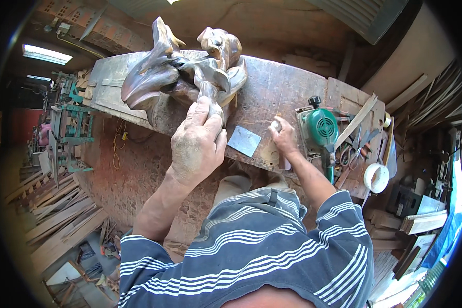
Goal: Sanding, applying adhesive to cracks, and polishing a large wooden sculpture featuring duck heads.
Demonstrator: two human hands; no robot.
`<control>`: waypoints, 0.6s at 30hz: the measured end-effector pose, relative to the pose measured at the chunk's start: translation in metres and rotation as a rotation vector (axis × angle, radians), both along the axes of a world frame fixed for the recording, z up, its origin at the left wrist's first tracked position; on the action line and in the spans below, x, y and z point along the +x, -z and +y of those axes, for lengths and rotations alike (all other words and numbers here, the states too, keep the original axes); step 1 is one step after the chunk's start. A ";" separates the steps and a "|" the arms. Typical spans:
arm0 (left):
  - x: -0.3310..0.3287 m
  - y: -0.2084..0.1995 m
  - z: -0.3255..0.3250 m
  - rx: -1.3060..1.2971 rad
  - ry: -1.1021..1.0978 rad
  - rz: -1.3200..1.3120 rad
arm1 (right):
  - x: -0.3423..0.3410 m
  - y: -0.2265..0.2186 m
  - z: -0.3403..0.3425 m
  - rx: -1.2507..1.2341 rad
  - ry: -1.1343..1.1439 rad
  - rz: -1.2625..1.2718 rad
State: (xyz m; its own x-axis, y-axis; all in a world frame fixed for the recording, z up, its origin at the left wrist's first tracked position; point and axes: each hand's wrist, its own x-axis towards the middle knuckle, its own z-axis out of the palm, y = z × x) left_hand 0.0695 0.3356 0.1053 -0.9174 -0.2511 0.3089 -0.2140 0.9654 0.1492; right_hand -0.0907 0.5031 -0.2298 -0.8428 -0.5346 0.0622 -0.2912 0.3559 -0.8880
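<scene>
A polished, curving wood carving [154, 77] with brown and pale grain stands on the workbench [287, 84]. My left hand [197, 146] is closed on the carving's near, narrow part, its fingers pressed together along the wood. Beside it, toward the right, lies a small blue-grey square sheet [244, 140] that looks like sandpaper. My right hand [284, 136] rests low over the bench's near edge with fingers curled in. Something small and pale shows at its fingertips, too little of it visible to name.
A green power sander [321, 127] sits right of my right hand. Behind it are a wood strip [355, 123], scissors [348, 157] and other hand tools. A white tape roll [376, 178] is at the bench's right end. Timber offcuts [61, 220] pile up on the left floor.
</scene>
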 end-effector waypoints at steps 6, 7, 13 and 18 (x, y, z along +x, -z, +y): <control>0.064 -0.023 -0.043 0.084 0.135 -0.082 | -0.002 0.014 -0.002 -0.031 0.156 0.046; 0.083 -0.020 -0.049 0.133 0.112 -0.114 | -0.003 0.022 0.002 -0.005 0.169 0.087; 0.149 -0.017 -0.085 0.098 0.212 -0.206 | -0.007 0.041 -0.002 0.037 0.296 0.189; 0.145 -0.048 -0.137 0.357 0.291 -0.293 | 0.002 0.054 -0.002 0.042 0.350 0.191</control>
State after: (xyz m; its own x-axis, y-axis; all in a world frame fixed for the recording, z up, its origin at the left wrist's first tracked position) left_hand 0.2144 0.1989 0.1532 -0.9995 -0.0165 -0.0286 -0.0277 0.8912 0.4528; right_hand -0.0891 0.5008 -0.2840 -0.9498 -0.2224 0.2201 -0.3047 0.4975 -0.8122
